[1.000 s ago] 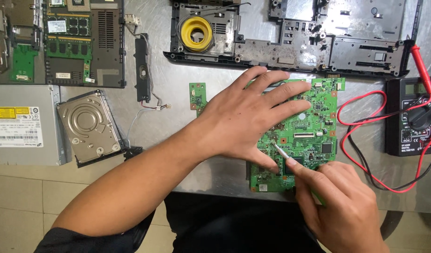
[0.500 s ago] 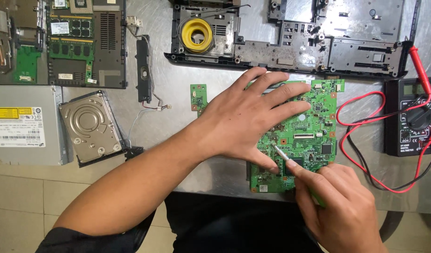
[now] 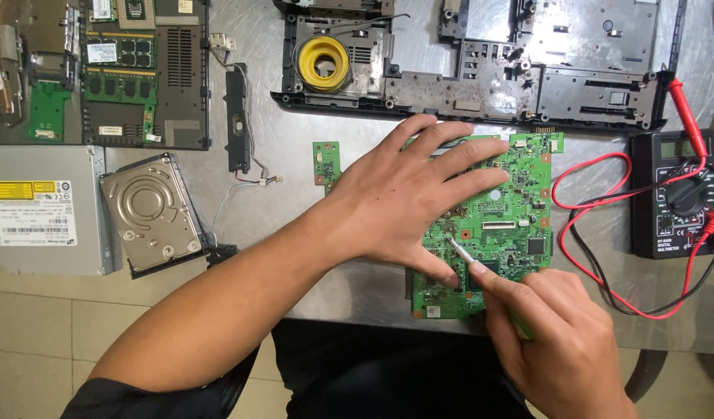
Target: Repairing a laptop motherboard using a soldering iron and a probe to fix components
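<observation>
Grey metal worktop [image 3: 310, 116]; pale tiled floor [image 3: 39, 341] below; even light

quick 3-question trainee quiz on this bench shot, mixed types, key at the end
1. True or false: the left hand lies flat on the green circuit board.
2. What does the right hand hold? A) a red probe B) a thin metal-tipped tool C) the hard drive
3. Which thing at the right edge of the table has red and black leads running from it?

Key
1. True: palm and fingers press down on the board.
2. B: its tip touches the board beside the left thumb.
3. The black multimeter.
</observation>
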